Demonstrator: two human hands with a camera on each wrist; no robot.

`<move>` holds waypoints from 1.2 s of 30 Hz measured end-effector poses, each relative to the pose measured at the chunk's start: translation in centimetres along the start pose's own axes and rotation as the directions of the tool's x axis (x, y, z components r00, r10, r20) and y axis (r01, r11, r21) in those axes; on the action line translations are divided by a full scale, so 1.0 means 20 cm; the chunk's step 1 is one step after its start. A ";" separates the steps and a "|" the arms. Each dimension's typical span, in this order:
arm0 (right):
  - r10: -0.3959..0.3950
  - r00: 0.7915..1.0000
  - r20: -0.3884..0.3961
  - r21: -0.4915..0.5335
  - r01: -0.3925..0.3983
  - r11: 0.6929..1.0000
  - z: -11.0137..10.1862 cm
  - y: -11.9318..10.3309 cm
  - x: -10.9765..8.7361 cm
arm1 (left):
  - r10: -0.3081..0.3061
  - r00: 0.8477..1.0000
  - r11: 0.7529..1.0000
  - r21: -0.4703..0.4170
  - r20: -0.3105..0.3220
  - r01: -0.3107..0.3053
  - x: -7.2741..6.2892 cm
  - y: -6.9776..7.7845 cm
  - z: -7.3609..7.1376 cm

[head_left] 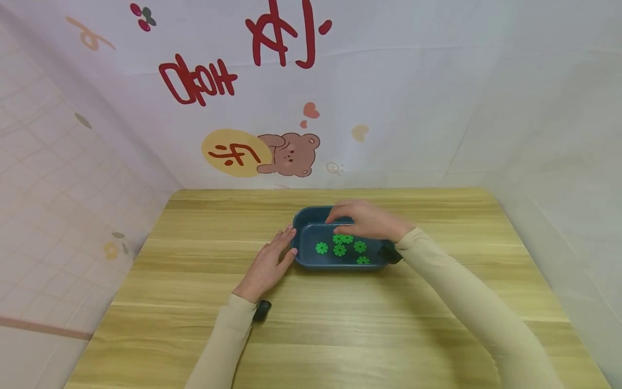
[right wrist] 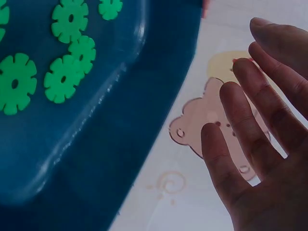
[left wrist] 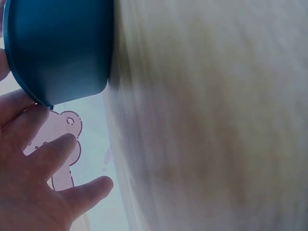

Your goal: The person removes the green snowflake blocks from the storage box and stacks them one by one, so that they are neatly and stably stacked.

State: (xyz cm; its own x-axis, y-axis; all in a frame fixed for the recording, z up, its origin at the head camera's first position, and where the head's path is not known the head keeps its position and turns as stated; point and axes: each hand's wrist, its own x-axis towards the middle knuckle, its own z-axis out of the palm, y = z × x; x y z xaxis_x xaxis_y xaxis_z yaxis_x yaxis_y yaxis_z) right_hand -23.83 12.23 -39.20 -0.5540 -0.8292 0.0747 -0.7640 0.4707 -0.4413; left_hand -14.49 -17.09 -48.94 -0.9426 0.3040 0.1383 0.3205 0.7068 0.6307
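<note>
A dark blue rectangular plastic basin (head_left: 311,259) stands on the table, with several green notched snowflake discs (head_left: 339,250) lying flat on its floor. At the basin's left end rests my left hand (head_left: 266,267), its fingers spread and the fingertips right at the rim. My right hand (head_left: 368,219) hovers over the basin's back right part, palm down. In the right wrist view its fingers (right wrist: 241,108) are loosely extended and hold nothing. Two discs (right wrist: 63,78) overlap each other there; part of the basin's right end is hidden beneath the right hand and wrist.
The wood-grain table (head_left: 340,329) reaches to a white cloth backdrop (head_left: 413,119) printed with a bear (head_left: 291,154) and red writing. More pale cloth hangs along both sides. A black band (head_left: 262,310) is on the left wrist.
</note>
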 end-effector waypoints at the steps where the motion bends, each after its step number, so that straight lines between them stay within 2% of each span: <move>1: -0.005 1.000 0.006 0.001 0.005 1.000 0.01 0.00 0.01 | 0.006 1.000 1.000 -0.002 -0.003 -0.006 0.00 0.00 0.00; 7: -0.029 0.998 0.050 0.011 0.028 1.000 0.07 0.04 0.08 | 0.010 1.000 1.000 -0.005 -0.003 -0.010 0.00 -0.01 0.00; 14: 0.025 0.992 0.126 0.036 -0.029 0.999 0.13 0.07 0.14 | 0.005 1.000 1.000 -0.006 0.004 -0.005 0.01 -0.01 0.00; 21: 0.031 0.980 0.195 0.043 -0.040 0.998 0.19 0.12 0.18 | -0.004 1.000 1.000 -0.005 0.017 0.005 0.01 -0.01 0.00; 36: 0.001 0.967 0.255 0.037 -0.011 0.999 0.32 0.16 0.24 | -0.002 1.000 1.000 -0.011 0.016 0.002 0.00 -0.01 0.00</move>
State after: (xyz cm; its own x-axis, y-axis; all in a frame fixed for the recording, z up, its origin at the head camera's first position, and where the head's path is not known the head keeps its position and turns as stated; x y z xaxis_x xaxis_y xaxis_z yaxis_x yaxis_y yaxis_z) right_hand -26.79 7.77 -45.99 -0.4521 -0.8782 -0.1562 -0.7454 0.4682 -0.4745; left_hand -14.59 -17.27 -49.15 -0.9416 0.3127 0.1248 0.3173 0.7003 0.6394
